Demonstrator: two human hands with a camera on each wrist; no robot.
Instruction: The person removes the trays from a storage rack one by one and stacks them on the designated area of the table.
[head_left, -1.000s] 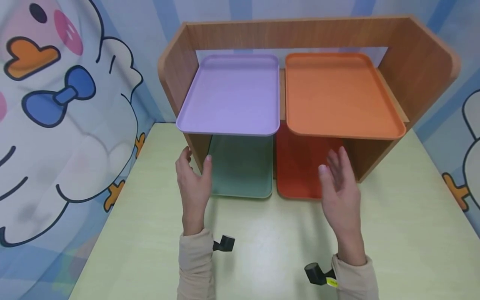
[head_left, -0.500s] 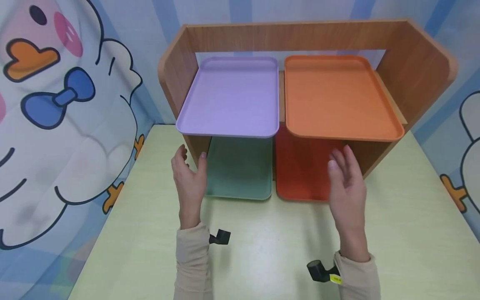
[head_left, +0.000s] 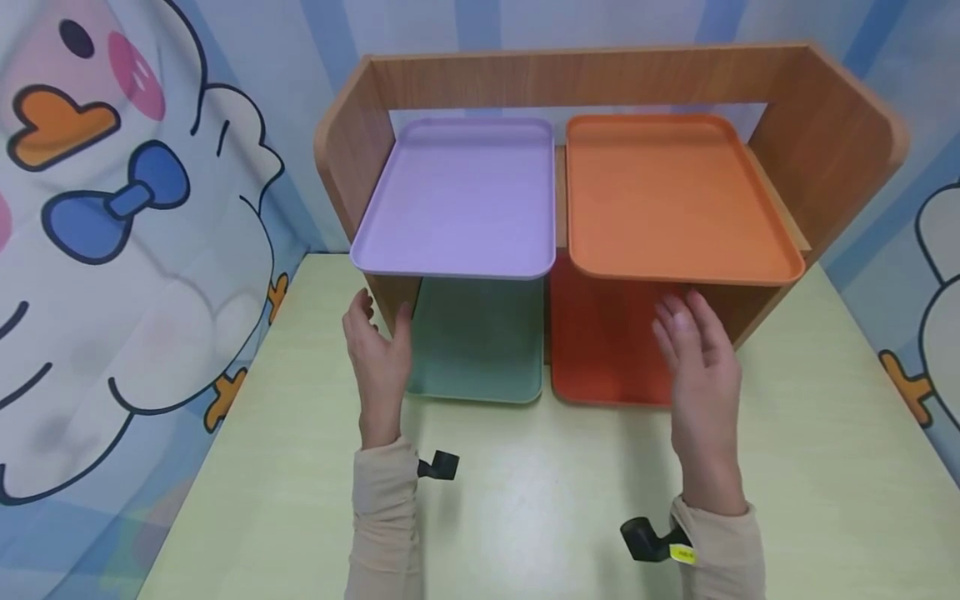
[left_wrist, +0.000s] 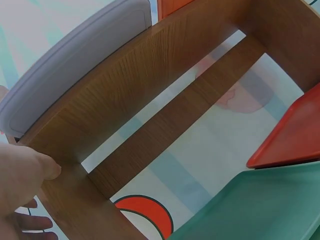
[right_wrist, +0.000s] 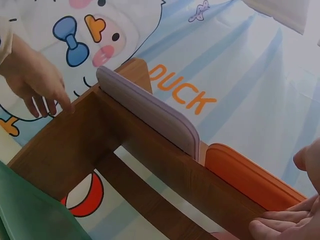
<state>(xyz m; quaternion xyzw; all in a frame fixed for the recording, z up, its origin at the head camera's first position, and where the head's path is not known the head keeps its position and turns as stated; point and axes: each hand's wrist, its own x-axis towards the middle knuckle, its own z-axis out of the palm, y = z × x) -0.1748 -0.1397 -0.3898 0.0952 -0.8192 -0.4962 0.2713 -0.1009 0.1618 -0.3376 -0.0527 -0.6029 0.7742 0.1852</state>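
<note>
A wooden two-tier shelf (head_left: 592, 79) stands on the table. Its upper tier bears a purple tray (head_left: 461, 200) on the left and an orange tray (head_left: 678, 200) on the right. Below them lie a green tray (head_left: 480, 342) and a red tray (head_left: 607, 342). My left hand (head_left: 378, 367) is at the front edge of the left side panel, thumb inside and fingers outside in the left wrist view; contact is unclear. My right hand (head_left: 705, 383), fingers extended and holding nothing, is below the orange tray's front edge, near the right side panel and partly over the red tray.
The pale green table (head_left: 525, 492) extends in front of the shelf. Behind and beside it hang blue-striped walls with a duck picture (head_left: 150, 275). A small black camera (head_left: 438, 465) sits at the left wrist, and another black camera (head_left: 648, 540) at the right.
My right hand has moved a little to the right, its fingers now angled more inward. My left hand has shifted slightly left and up. The shelf and trays appear slightly lower in view.
</note>
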